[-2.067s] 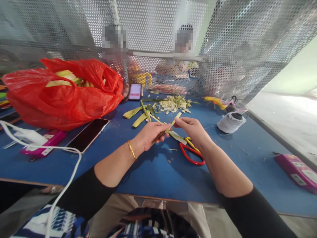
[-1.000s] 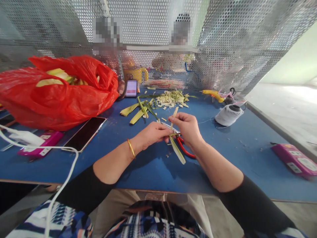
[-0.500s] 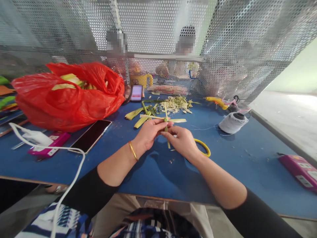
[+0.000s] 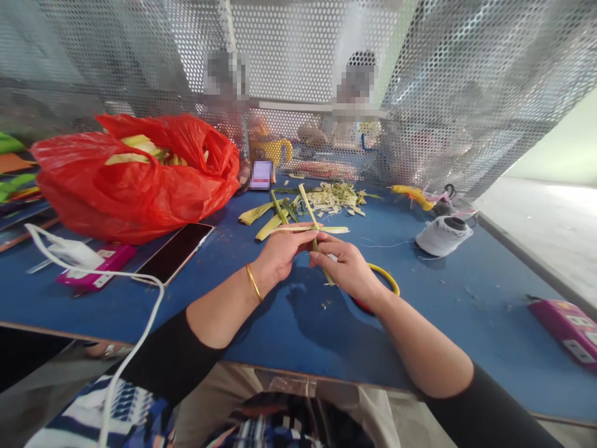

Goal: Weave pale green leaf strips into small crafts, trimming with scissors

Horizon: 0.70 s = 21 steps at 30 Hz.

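Observation:
Pale green leaf strips (image 4: 305,200) cross one another in a woven knot over the middle of the table. My left hand (image 4: 285,249) pinches them near the crossing, thumb on top. The fingers of my right hand (image 4: 342,261) are closed on the lower strip, whose end shows below them. Beside my right wrist lies a pair of scissors with a yellow loop (image 4: 389,278); the hand and wrist hide part of it. Just beyond my hands are loose leaf pieces (image 4: 255,213) and a heap of cut leaf scraps (image 4: 336,198).
A red plastic bag (image 4: 135,199) of leaves stands left, with a dark phone (image 4: 180,252), a purple box (image 4: 100,267) and a white cable (image 4: 153,311) nearby. Right are a white thread spool (image 4: 441,238) and another purple box (image 4: 569,330). A perforated metal screen (image 4: 298,68) borders the back.
The upright strip has tilted to the left, and the lower strip's end has swung right. Both hands keep their hold on the strips. The whole view has shifted slightly.

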{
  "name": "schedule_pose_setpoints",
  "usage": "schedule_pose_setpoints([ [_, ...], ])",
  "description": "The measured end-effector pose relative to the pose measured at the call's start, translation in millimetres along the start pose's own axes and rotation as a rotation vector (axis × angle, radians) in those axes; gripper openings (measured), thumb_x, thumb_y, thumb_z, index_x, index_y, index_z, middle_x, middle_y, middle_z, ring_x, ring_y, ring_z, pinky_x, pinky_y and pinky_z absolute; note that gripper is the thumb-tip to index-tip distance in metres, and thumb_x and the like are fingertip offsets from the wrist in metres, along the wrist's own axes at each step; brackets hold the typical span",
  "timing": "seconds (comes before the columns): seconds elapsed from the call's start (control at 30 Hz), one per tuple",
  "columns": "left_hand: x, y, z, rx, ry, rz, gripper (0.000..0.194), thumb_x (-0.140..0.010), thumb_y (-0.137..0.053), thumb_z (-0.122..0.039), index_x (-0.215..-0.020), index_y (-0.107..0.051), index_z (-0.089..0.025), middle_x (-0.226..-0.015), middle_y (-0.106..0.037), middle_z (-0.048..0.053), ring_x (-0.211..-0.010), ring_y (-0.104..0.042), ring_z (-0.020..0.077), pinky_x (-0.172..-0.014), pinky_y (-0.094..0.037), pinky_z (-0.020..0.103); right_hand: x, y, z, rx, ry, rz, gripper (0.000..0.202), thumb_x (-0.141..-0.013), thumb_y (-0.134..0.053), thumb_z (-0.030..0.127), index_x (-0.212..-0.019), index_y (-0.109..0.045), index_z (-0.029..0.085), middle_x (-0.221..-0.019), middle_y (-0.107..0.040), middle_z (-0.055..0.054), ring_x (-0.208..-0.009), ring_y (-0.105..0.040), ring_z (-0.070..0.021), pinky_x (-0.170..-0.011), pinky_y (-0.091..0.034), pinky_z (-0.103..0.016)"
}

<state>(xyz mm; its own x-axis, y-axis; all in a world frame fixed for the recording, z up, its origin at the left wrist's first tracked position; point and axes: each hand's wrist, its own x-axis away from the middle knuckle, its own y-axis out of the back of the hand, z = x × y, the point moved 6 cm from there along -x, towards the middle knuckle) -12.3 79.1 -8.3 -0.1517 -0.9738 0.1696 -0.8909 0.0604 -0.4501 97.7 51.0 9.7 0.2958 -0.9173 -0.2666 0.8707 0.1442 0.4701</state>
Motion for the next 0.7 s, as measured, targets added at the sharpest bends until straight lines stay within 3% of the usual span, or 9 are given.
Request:
schedule_pose_setpoints([
  [0.13,-1,1.7,-2,0.034,0.035,0.018,0.005,-0.075,-0.067,-0.010,-0.074,-0.072,-0.012,-0.067,-0.069,0.003,-0.064,-0.064,0.0121,-0.067,-0.051,0.025,-1,3,-21,-0.347,-0.323,-0.112,0.039,-0.075,-0.068,0.055,-0.063,-0.065,0.019,-0.068,-0.065,-0.002,-0.067,-0.061,-0.0170,-0.067,-0.048,-0.029],
  [0.23,1,-0.3,0,0.015,0.080,0.050,0.006,-0.078,-0.068,-0.017,-0.076,-0.071,-0.012,-0.064,-0.066,0.002,-0.060,-0.062,0.0110,-0.063,-0.050,0.024,1,4,-37,-0.681,-0.506,-0.267,0.039,-0.064,-0.079,0.055,-0.068,-0.062,0.020,-0.063,-0.062,0.001,-0.058,-0.061,-0.0141,-0.061,-0.051,-0.028],
  [0.37,0,-0.5,4,-0.098,0.036,0.040,0.015,-0.072,-0.077,-0.018,-0.067,-0.064,-0.013,-0.053,-0.056,-0.003,-0.048,-0.050,0.0067,-0.053,-0.043,0.020,0,7,-39,-0.799,-0.449,-0.351,0.036,-0.059,-0.084,0.045,-0.067,-0.060,0.020,-0.061,-0.062,0.002,-0.053,-0.059,-0.0115,-0.058,-0.052,-0.026],
  [0.6,-2,-0.7,6,-0.210,0.010,0.036,0.017,-0.078,-0.069,-0.012,-0.063,-0.060,-0.014,-0.047,-0.049,-0.005,-0.039,-0.043,0.0061,-0.041,-0.036,0.020,3,24,-21,-0.584,-0.197,-0.534,0.029,-0.061,-0.079,0.041,-0.061,-0.059,0.020,-0.054,-0.059,0.003,-0.047,-0.054,-0.0108,-0.055,-0.049,-0.028],
  [0.7,-3,-0.1,4,-0.206,0.016,0.043,0.017,-0.079,-0.066,-0.009,-0.063,-0.061,-0.013,-0.047,-0.048,-0.005,-0.038,-0.043,0.0061,-0.041,-0.038,0.020,3,29,-17,-0.568,-0.162,-0.572,0.027,-0.060,-0.077,0.040,-0.058,-0.059,0.020,-0.051,-0.057,0.004,-0.046,-0.052,-0.0107,-0.053,-0.048,-0.028],
])
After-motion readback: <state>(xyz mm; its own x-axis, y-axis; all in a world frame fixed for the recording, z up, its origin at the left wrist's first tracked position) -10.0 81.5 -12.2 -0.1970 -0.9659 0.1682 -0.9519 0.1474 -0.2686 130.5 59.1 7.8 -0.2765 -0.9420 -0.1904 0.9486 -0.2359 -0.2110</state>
